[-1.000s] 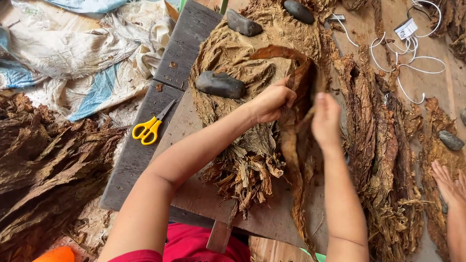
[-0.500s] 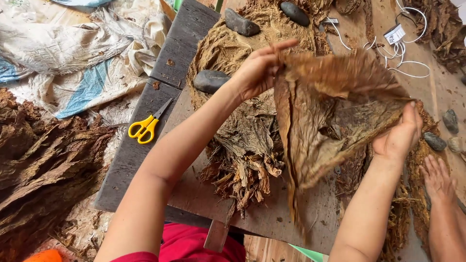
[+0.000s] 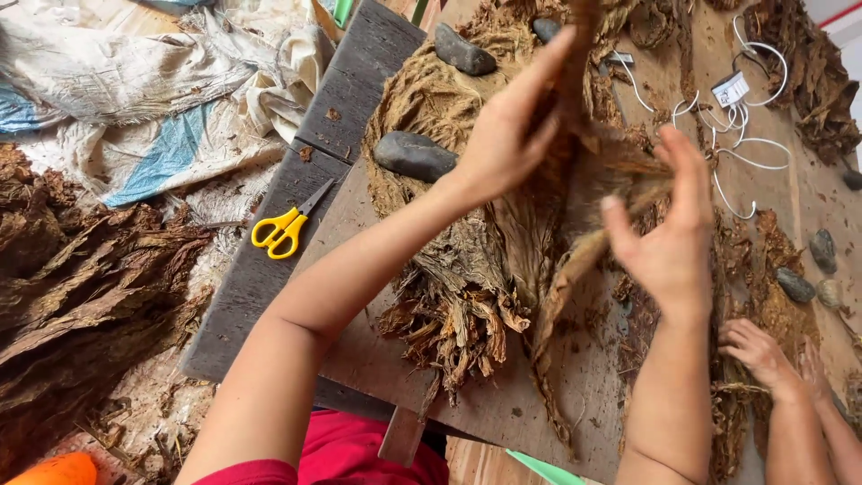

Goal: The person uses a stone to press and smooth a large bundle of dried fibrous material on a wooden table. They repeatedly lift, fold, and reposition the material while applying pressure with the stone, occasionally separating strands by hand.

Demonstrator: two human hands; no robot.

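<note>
Left hand [image 3: 512, 135]: raised above the board, fingers closed on the upper part of a dried tobacco leaf [image 3: 575, 242]; thumb side toward the leaf.
Right hand [image 3: 669, 238]: fingers spread open and upright, thumb and palm against the leaf's lower right edge; not clamped round it.
Leaf: brown, crumpled, hanging between both hands over the wooden board [image 3: 377, 332]; its tail trails down to the board.
Leaf stack [image 3: 449, 269]: flattened pile on the board, left of the held leaf, under the left forearm.
Stones: one dark stone [image 3: 415, 155] on the stack, a second [image 3: 464, 51] farther up.
Scissors [image 3: 283, 229]: yellow-handled, on the dark plank, well apart from the hands.
Another person's hand [image 3: 759, 350]: lower right, resting on loose leaves.
</note>
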